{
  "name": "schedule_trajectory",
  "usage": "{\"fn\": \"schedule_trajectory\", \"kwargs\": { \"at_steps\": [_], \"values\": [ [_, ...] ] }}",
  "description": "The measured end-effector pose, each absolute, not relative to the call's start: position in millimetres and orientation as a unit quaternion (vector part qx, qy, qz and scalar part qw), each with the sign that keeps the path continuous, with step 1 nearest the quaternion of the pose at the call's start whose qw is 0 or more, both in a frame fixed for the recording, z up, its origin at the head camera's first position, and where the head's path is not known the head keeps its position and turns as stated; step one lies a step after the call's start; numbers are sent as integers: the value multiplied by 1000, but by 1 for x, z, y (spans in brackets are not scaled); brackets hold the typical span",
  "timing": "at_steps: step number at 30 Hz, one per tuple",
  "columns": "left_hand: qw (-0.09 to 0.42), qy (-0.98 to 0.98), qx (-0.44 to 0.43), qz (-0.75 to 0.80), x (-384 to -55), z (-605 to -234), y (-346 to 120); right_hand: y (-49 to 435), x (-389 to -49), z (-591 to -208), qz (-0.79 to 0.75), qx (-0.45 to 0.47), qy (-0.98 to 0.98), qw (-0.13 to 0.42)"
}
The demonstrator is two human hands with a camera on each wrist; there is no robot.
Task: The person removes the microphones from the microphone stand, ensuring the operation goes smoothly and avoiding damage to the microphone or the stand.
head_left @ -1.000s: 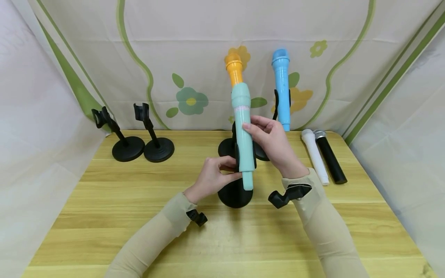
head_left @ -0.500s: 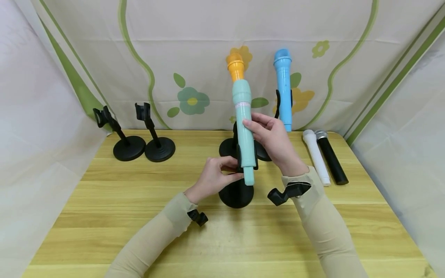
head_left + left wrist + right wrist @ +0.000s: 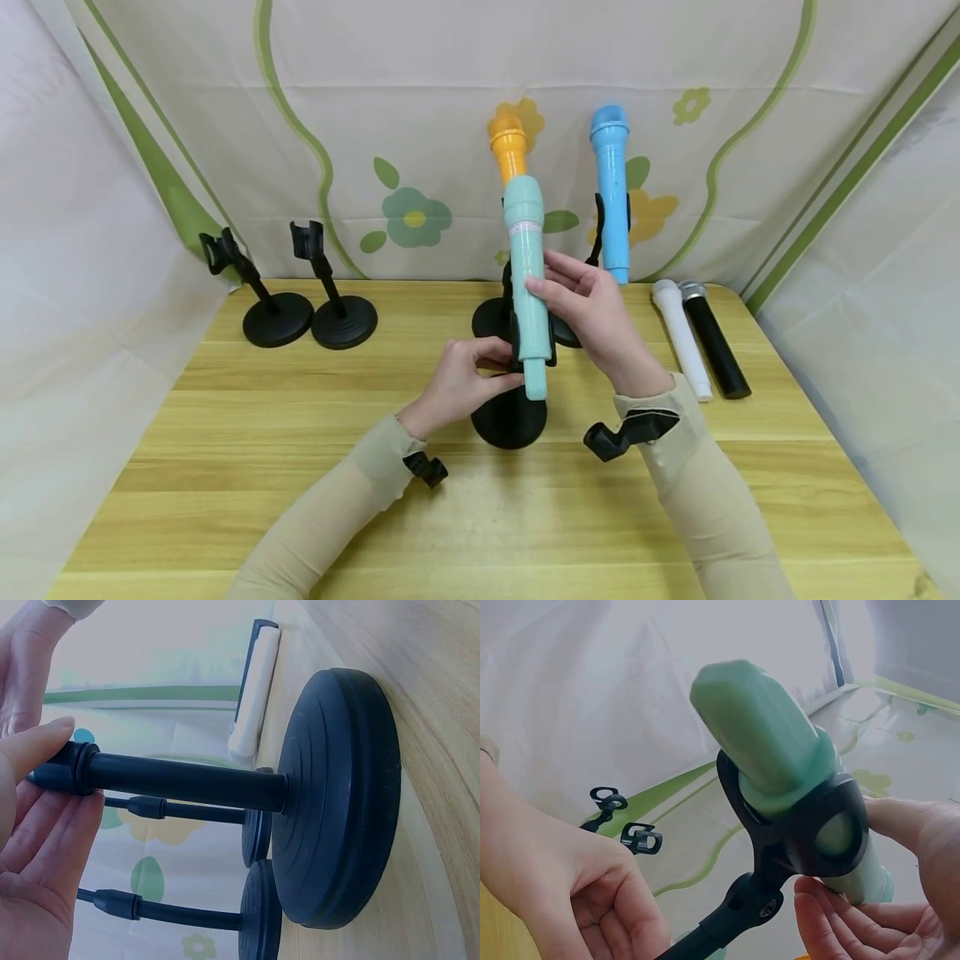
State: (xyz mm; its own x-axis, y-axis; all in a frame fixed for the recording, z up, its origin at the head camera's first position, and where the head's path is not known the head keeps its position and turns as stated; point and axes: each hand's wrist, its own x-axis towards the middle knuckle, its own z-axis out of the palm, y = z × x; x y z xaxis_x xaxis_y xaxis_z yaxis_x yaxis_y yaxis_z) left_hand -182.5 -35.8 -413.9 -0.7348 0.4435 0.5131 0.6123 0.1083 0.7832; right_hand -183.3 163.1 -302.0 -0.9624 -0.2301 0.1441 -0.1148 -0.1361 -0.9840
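A mint-green microphone (image 3: 528,258) sits tilted in the clip of a black desk stand (image 3: 508,423) at the middle of the table. My left hand (image 3: 459,385) grips the stand just below its clip; in the left wrist view, thumb and fingers close round the collar (image 3: 75,768) on the pole. With thumb and fingers, my right hand (image 3: 596,321) holds the microphone's barrel from the right. The clip (image 3: 810,832) wraps the barrel near its tail end in the right wrist view. An orange microphone (image 3: 510,150) stands behind, its lower part hidden.
A blue microphone (image 3: 611,192) stands in another stand at the back right. White (image 3: 682,342) and black (image 3: 716,342) microphones lie side by side on the right. Two stands with bare clips, one at the far left (image 3: 277,320) and one beside it (image 3: 344,322), are at the back left.
The mint-green microphone has slid slightly upward in its clip, its tail end higher than a second ago. My right hand has since shifted a little down along the barrel. The left hand stays put.
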Motion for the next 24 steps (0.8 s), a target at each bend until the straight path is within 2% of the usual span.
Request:
{"fn": "schedule_trajectory", "kwargs": {
  "at_steps": [12,24],
  "values": [
    [75,-735,-362,-568,-182,-413,-36,168,-168,-305,-709,-143,689,33],
    [72,-736,-357,-571,-182,-413,-36,168,-168,-304,-714,-144,685,21]
  ]
}}
